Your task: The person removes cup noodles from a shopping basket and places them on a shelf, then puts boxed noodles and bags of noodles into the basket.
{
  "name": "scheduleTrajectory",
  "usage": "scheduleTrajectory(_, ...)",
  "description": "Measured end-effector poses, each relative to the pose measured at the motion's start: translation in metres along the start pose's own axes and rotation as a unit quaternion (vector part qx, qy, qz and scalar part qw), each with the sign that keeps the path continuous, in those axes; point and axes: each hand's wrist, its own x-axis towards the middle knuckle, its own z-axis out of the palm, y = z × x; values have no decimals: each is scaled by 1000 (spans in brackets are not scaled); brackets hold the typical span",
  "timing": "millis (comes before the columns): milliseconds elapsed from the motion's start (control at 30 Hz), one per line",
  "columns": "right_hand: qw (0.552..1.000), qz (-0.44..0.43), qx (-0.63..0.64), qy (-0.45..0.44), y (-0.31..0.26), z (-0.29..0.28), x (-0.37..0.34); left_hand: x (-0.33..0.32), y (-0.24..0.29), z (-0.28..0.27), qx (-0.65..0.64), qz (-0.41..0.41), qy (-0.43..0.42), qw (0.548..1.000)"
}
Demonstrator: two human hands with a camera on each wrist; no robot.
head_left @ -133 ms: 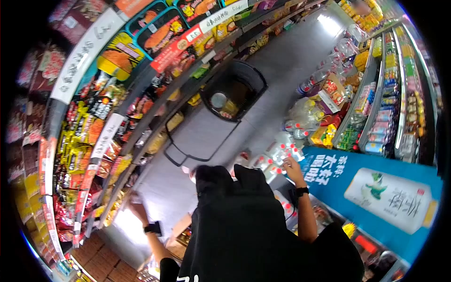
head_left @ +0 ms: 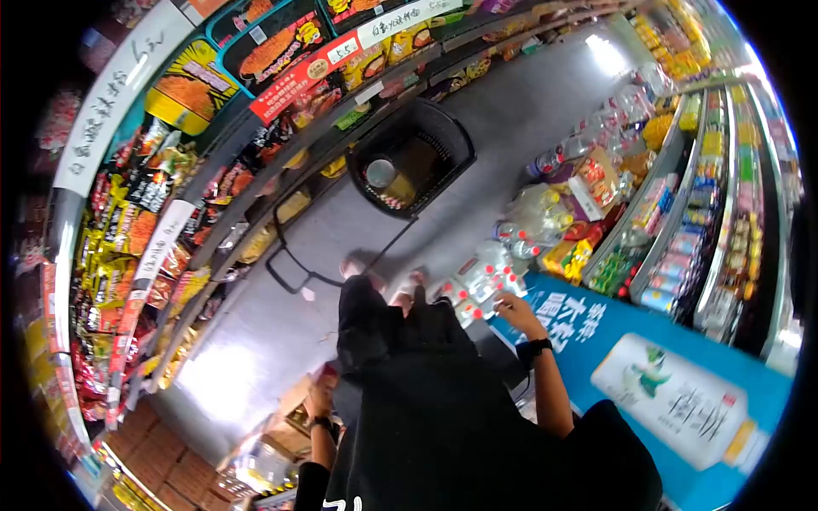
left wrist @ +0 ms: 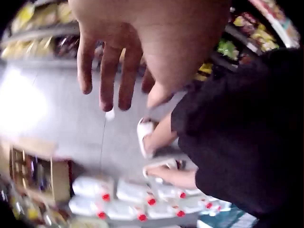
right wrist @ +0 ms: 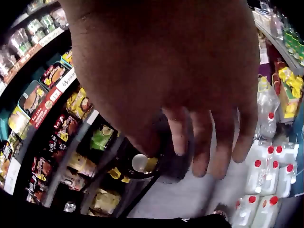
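Observation:
My left hand [head_left: 319, 399] hangs low by my left side, near an opened cardboard box [left wrist: 52, 180]. In the left wrist view its fingers [left wrist: 110, 78] are spread and extended, with nothing in them. My right hand [head_left: 521, 315] hovers on the other side, close over white jugs with red caps [head_left: 487, 281] in the head view. Its fingers [right wrist: 202, 142] hang loosely, holding nothing. Ahead of my feet stands a black shopping basket [head_left: 460, 140], its long handle [head_left: 277, 255] tipped toward me. Inside lie a round pale-topped container [head_left: 380, 173] and a yellowish pack.
Shelves of packaged snacks [head_left: 128, 230] line the aisle on the left. Bottles [head_left: 545, 209] and drink shelves [head_left: 673, 255] stand on the right, beside a blue display panel [head_left: 665, 375]. Brown cartons [head_left: 162, 451] are stacked at lower left. Grey floor [head_left: 503, 111] runs ahead.
My left hand has swung inward from over the floor at left to beside my body. The head view has shifted, so basket and shelves sit further left. My right hand stays near the jugs.

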Motion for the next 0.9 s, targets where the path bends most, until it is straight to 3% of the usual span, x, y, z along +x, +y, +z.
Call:
scheduleTrajectory(33,999,19,-19,-35,6,-9,2,-46,-55,85,53,16,-42,998)
scheduleTrajectory(67,996,66,-8,-53,-11,-11,12,-74,-36,85,25,-61,-139,988)
scheduleTrajectory(133,993,47,-96,-39,-32,-39,41,-84,6,85,-28,-163,-228,960)
scheduleTrajectory(233,974,32,-212,-76,-62,-68,104,-36,49,92,-75,-203,-240,946)
scheduleTrajectory(267,972,-81,-210,-73,-71,-75,125,-10,67,93,-85,-206,-231,947)
scheduleTrajectory(367,949,-127,-246,-150,-131,-79,200,74,126,86,-98,-171,-157,968)
scheduleTrajectory(400,943,-139,-253,-166,-158,-74,223,98,124,120,-55,-2,129,990)
scheduleTrajectory(433,938,-151,-258,-178,-177,-69,245,127,145,111,98,74,156,980)
scheduleTrajectory(467,923,-165,-283,-201,-186,-69,270,158,200,62,-196,-8,204,959)
scheduleTrajectory(500,907,-185,-306,-223,-195,-65,298,180,267,-11,-304,-84,137,939)
scheduleTrajectory(533,909,-144,-299,-253,-211,-59,321,207,293,-17,-373,-76,156,911)
scheduleTrajectory(633,887,-142,-314,-306,-187,-28,426,279,352,8,-452,-81,193,867)
scheduleTrajectory(667,887,-118,-291,-337,-166,-18,466,297,374,12,-513,-94,170,836)
scheduleTrajectory(733,887,-65,-242,-389,-134,11,533,348,410,77,-538,-183,215,794)
scheduleTrajectory(767,875,-21,-297,-381,-147,19,544,364,435,101,-605,-201,211,741)
scheduleTrajectory(800,871,3,-338,-358,-134,30,568,375,456,104,-759,-197,131,607)
scheduleTrajectory(833,862,23,-379,-336,-121,44,592,394,478,121,-831,-234,103,493)
scheduleTrajectory(867,874,51,-355,-329,-113,60,612,412,492,143,-865,-254,63,428)
scheduleTrajectory(900,883,82,-330,-323,-105,79,625,423,500,157,-853,-250,33,457)
